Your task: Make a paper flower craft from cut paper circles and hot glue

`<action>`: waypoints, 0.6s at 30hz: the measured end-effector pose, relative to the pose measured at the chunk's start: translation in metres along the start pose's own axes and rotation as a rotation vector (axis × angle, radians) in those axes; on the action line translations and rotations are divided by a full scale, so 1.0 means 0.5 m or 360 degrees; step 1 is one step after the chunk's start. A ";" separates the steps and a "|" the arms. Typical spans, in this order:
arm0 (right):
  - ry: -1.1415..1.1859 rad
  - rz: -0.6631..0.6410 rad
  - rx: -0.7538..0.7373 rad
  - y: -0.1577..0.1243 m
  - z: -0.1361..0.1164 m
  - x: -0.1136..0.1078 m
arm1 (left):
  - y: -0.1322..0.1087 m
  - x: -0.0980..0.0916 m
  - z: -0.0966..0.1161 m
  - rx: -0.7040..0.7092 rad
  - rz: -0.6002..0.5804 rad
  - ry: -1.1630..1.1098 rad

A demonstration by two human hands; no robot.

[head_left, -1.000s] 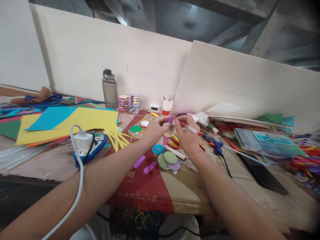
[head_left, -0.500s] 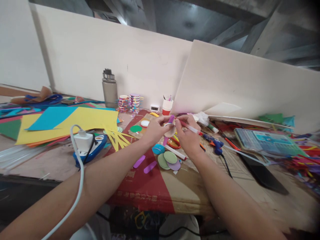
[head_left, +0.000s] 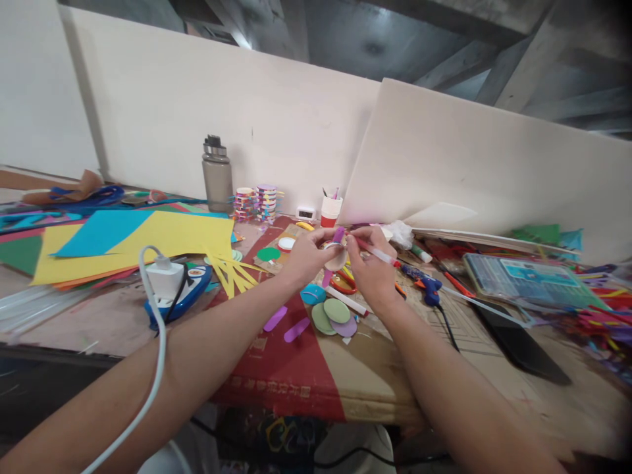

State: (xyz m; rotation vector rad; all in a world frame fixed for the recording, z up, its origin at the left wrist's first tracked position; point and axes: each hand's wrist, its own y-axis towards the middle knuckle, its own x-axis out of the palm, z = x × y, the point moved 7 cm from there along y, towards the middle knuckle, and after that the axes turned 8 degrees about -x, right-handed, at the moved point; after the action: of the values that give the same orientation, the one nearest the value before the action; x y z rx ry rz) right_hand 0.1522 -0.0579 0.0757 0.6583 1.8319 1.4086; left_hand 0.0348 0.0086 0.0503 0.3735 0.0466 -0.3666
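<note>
Fingers of my left hand (head_left: 312, 255) pinch a pale round disc (head_left: 336, 261) that has a purple craft stick (head_left: 326, 278) across it, the stick jutting out above and below. In my right hand (head_left: 369, 259) is a red marker pen (head_left: 381, 254) with a translucent barrel, its front end close to the disc; whether the tip touches is hidden by the fingers. Below the hands lie pale green discs (head_left: 336, 310), a lilac disc (head_left: 345, 326), a blue round piece (head_left: 313, 295), a white marker (head_left: 349, 301) and two loose purple craft sticks (head_left: 296, 330).
A blue glue gun (head_left: 428, 284), a black phone-like slab (head_left: 523, 349) and a clear plastic case (head_left: 523, 280) lie to the right. Leftward are a blue power strip (head_left: 200, 283) with a white cable over my left forearm, and coloured paper (head_left: 182, 234). A bottle (head_left: 217, 178) stands behind.
</note>
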 end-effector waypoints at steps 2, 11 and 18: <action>0.0019 -0.0009 0.0008 0.000 -0.001 0.001 | 0.001 0.001 -0.002 -0.0001 -0.0018 -0.0017; 0.0220 0.0029 0.0185 -0.003 0.014 0.000 | 0.023 0.003 -0.041 -0.0024 -0.0053 -0.0215; 0.0172 -0.0007 0.0177 -0.003 0.011 0.000 | 0.017 0.006 -0.035 -0.0075 -0.0066 -0.0247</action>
State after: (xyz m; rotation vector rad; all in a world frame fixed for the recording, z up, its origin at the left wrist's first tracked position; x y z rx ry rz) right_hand 0.1564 -0.0552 0.0734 0.6444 2.0067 1.3707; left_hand 0.0411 0.0214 0.0363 0.2968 -0.0886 -0.4337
